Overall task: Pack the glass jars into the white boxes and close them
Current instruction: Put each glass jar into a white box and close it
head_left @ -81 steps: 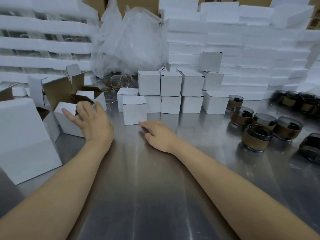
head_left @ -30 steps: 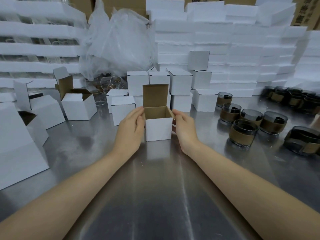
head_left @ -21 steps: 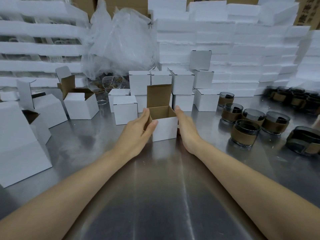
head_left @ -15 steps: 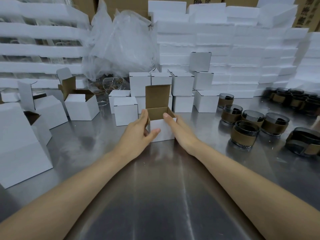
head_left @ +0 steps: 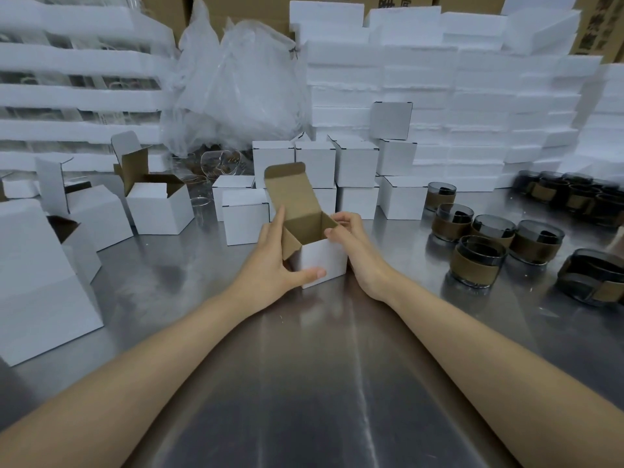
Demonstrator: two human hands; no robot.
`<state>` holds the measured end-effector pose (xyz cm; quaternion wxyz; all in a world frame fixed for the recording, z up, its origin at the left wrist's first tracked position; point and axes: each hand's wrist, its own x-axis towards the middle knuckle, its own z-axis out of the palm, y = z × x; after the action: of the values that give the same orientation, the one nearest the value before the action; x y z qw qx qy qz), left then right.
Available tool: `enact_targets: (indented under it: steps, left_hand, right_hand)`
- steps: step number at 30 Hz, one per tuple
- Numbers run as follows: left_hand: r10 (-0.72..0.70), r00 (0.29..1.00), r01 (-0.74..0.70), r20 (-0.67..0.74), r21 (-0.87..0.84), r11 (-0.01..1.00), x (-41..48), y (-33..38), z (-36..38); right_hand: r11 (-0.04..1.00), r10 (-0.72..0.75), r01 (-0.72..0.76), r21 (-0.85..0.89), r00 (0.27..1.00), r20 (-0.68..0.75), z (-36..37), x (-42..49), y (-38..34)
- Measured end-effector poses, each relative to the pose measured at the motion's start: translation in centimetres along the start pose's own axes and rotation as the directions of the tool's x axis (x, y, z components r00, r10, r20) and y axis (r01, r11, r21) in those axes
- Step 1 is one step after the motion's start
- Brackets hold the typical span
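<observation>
Bench [head_left: 320,383] same as a second ago, steel, with closed boxes [head_left: 356,163] stacked at the back and nothing added to that stack. Glass jars [head_left: 477,261] stood in their group to the right, well apart from the hands, none lifted. What changed: the open box [head_left: 324,261], fetched from the left side of the bench over the last few seconds and squared up at centre a second ago, was now turned corner-on toward the camera and sat just in front of the closed boxes. Left hand [head_left: 270,265] had shifted from flat against the side to a real grip, fingers up the left wall, thumb pressed on the front face. Right hand [head_left: 359,248] had gone from straight fingers beside the box to fingers curled on the right rim, likely working a flap outward; exact contact hard to tell. Lid flap [head_left: 293,194] stood upright, left side flap [head_left: 290,243] splayed out, inside looked empty. So: box readied and held steady, mouth clear, and a jar probably comes next; packing of this one not yet begun.
</observation>
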<state>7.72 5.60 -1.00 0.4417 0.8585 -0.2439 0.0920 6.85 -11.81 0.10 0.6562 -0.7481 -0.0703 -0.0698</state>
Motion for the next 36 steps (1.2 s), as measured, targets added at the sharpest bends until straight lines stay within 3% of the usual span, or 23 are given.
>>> enact_targets:
  steps: [5,10,15,19,36]
  left_hand:
    - [-0.033,0.999,0.033,0.006,-0.038,0.999,0.1,-0.2,-0.3]
    - [-0.031,0.999,0.036,0.041,-0.128,0.991,0.2,-0.3,-0.7]
    - [-0.042,0.998,0.048,0.053,-0.109,0.993,0.1,-0.4,-0.8]
    - [-0.055,0.997,0.059,0.058,-0.059,0.997,0.2,-0.4,-0.8]
    - [-0.09,0.992,0.101,0.085,-0.141,0.985,0.5,-1.0,-0.6]
  right_hand:
    - [1.0,-0.007,0.008,-0.005,0.992,0.124,-1.3,0.2,0.2]
    - [0.959,-0.075,0.116,-0.26,0.984,0.159,-1.3,0.1,0.0]
    - [0.948,-0.109,0.165,-0.273,0.972,0.209,-1.8,0.0,0.0]
    - [0.948,-0.096,0.142,-0.286,0.981,0.167,-2.0,0.1,0.1]
    - [0.937,-0.038,0.081,-0.339,0.99,0.133,-1.5,0.1,0.1]
